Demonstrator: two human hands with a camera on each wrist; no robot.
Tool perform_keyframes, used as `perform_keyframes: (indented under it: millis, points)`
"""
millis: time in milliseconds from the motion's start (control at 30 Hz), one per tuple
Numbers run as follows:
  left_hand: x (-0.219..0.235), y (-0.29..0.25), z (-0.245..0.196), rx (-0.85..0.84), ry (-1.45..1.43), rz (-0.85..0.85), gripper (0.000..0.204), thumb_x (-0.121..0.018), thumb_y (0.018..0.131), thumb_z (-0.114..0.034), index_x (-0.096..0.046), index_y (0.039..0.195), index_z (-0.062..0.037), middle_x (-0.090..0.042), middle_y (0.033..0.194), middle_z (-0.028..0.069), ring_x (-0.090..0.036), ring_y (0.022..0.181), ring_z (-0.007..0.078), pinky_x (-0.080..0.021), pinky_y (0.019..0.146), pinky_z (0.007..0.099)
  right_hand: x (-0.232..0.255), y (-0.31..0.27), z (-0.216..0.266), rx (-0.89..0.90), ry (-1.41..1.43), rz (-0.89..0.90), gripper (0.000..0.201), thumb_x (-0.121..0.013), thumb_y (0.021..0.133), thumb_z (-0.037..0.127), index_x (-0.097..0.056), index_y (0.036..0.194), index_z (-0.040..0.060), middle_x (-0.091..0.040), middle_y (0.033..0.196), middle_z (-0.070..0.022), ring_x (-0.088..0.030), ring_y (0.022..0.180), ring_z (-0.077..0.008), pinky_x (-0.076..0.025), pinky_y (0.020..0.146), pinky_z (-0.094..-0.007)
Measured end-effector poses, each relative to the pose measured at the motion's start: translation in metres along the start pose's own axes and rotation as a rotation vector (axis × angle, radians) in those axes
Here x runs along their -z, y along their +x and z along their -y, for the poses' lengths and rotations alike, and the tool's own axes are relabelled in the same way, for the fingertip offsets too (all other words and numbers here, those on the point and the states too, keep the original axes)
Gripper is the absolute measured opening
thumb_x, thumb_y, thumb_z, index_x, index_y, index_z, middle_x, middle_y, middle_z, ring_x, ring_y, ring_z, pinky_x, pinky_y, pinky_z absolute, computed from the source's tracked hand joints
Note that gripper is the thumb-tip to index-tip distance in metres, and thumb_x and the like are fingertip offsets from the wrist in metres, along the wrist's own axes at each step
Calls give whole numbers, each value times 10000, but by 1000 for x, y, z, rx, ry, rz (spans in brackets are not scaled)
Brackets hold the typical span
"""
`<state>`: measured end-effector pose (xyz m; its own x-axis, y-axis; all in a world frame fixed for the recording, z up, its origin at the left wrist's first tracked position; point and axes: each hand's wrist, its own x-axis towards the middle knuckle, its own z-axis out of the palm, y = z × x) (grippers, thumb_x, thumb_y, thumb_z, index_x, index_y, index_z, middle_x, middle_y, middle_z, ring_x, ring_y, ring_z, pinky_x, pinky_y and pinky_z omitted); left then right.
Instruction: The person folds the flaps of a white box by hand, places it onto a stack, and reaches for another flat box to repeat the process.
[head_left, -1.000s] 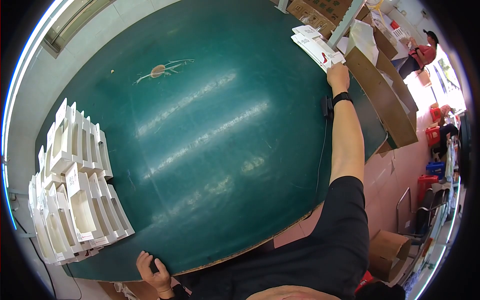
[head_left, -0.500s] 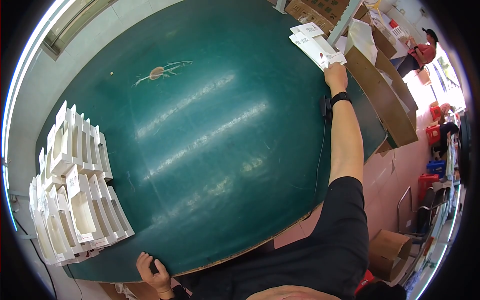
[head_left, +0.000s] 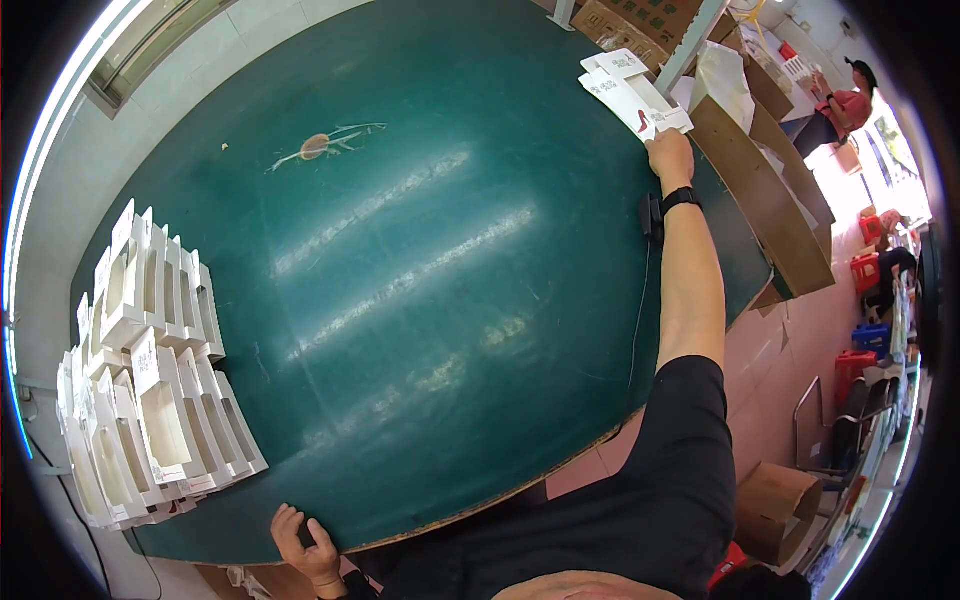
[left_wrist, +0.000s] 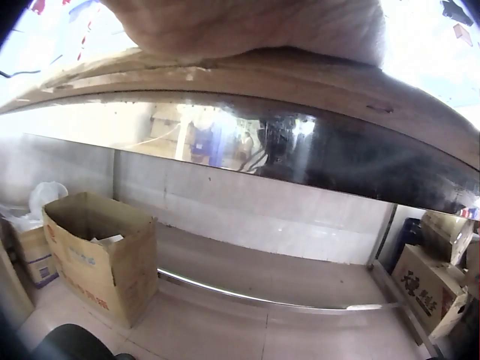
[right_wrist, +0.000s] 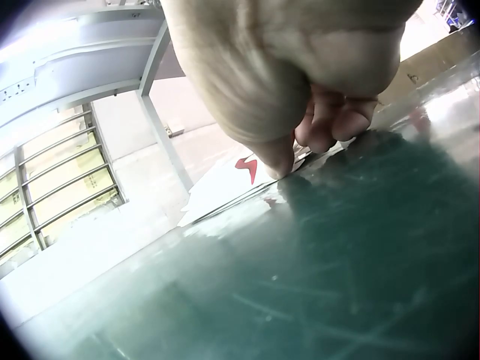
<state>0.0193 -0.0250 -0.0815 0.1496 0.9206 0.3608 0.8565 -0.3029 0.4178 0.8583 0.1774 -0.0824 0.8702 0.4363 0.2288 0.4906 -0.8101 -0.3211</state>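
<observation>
My right hand [head_left: 672,158] reaches to the far right of the green table and pinches the near edge of some flat white printed cardboard box blanks [head_left: 618,92]. In the right wrist view the thumb [right_wrist: 271,156] lies by a red mark on the white cardboard [right_wrist: 225,184], with the other fingers curled at its edge, low over the tabletop. How many layers the fingers hold, I cannot tell. At the near edge of the table my left hand [head_left: 305,545] rests with relaxed fingers and holds nothing; its palm [left_wrist: 255,26] lies over the edge in the left wrist view.
Folded white cardboard trays [head_left: 165,390] stand in stacked rows at the left. A long brown carton [head_left: 760,190] and a metal post [head_left: 692,48] border the right side. A small black device [head_left: 650,217] with a cable lies beside my right wrist. Farther right is another person [head_left: 850,108].
My right hand has shifted slightly left, still at the edge of the white blanks. The red mark, mostly covered half a second ago, shows again. The left hand stays put.
</observation>
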Motion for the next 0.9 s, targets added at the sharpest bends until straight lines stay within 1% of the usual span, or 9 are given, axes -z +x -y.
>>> perform_keyframes:
  millis: [133,300,500,600,633,733,767,867,900]
  points:
    - [0,0,-1,0,-1,-2,173,-659,864,-23,-643,1028,30,-672,1133,209,-651,1136,437,-504,1041,513,-9,6,-5,35,-15,-19,262,-780,901,260,-752,1100,91,-757,1149,-166,-708,1110,-360,-559,943,-460]
    - [0,1,-1,-6,-4,-4,178,-662,860,-22,-644,1030,30,-671,1128,209,-651,1134,439,-508,1034,513,-5,-2,-4,51,33,-21,213,-764,907,243,-753,1053,88,-763,1112,-164,-713,1082,-368,-558,925,-462]
    - [1,2,0,-33,-30,-15,184,-658,869,-8,-642,1049,26,-669,1142,207,-647,1145,428,-500,1034,501,25,-35,0,115,136,-15,184,-758,911,234,-736,995,72,-769,1056,-169,-723,1031,-365,-559,897,-447]
    - [1,3,-3,-49,-60,-32,198,-680,864,-15,-652,1057,17,-674,1142,207,-652,1140,422,-505,1027,494,43,-63,0,251,228,7,162,-756,922,200,-712,970,51,-758,936,-141,-735,879,-288,-568,811,-401]
    - [2,3,-4,-45,-58,-38,198,-680,864,-15,-652,1057,17,-674,1142,207,-652,1140,422,-505,1027,494,49,-75,0,257,231,6,162,-756,922,200,-712,970,51,-758,936,-141,-735,879,-288,-568,811,-401]
    - [5,6,-9,-72,-56,-46,222,-715,858,-20,-664,1072,9,-682,1144,205,-661,1120,408,-512,1018,480,68,-119,4,312,420,97,134,-747,936,149,-686,954,31,-703,829,-80,-685,720,-175,-555,695,-334]
    - [5,6,-8,-69,-56,-53,222,-715,858,-20,-664,1072,9,-682,1144,205,-661,1120,408,-512,1018,480,77,-137,7,319,423,95,134,-747,936,149,-686,954,31,-703,829,-80,-685,720,-175,-555,695,-334]
    - [5,4,-4,-108,-92,-70,250,-752,853,-31,-673,1088,1,-690,1151,198,-667,1101,392,-521,1003,449,105,-196,17,332,611,239,104,-721,953,104,-662,942,20,-646,782,-29,-624,639,-104,-522,611,-279]
    - [5,3,-3,-104,-90,-76,250,-752,853,-31,-673,1088,1,-690,1151,198,-667,1101,392,-521,1003,449,115,-214,19,339,614,239,104,-721,953,104,-662,942,20,-646,782,-29,-624,639,-104,-522,611,-279]
